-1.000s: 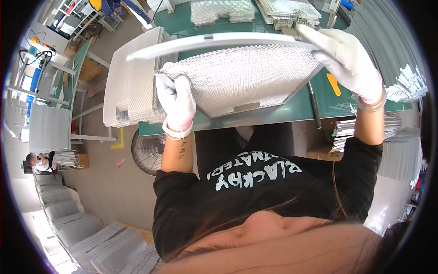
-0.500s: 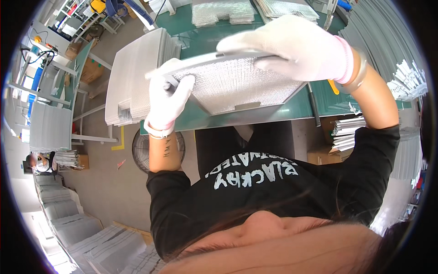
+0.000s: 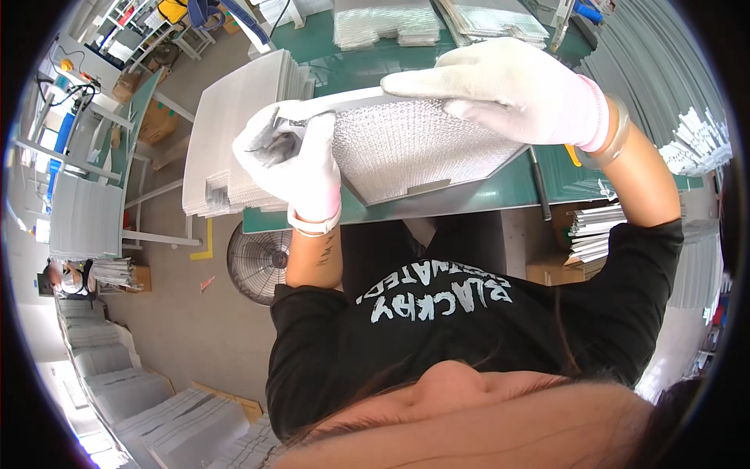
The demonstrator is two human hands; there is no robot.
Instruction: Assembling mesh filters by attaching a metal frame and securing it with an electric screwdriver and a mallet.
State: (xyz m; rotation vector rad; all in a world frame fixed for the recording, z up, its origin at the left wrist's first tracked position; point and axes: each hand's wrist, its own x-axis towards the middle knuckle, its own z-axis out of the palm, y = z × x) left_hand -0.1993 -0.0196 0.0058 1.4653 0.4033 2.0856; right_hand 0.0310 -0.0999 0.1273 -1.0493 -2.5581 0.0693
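A silver mesh filter panel [image 3: 426, 148] with a grey frame stands tilted over the green table, its lower edge by the table's near side. My left hand [image 3: 293, 160], in a white glove, pinches the panel's upper left corner between thumb and curled fingers. Across the upper edge lies my gloved right hand [image 3: 516, 98], fingers stretched behind the frame and thumb against the mesh. A thick stack of mesh sheets [image 3: 230, 125] lies just left of my left hand. Below my right wrist rests a dark bar-shaped tool [image 3: 539, 184], near a yellow handle [image 3: 573, 155].
More silver mesh sheets [image 3: 387, 23] lie at the table's [image 3: 340, 70] far side. A floor fan [image 3: 258, 262] stands below its left end. Long grey strips [image 3: 648, 70] are stacked at the right. A person [image 3: 70, 277] sits far left.
My left hand has shifted right along the panel's upper corner, its fingers curling tighter. My right hand has moved slightly down, staying on the upper edge.
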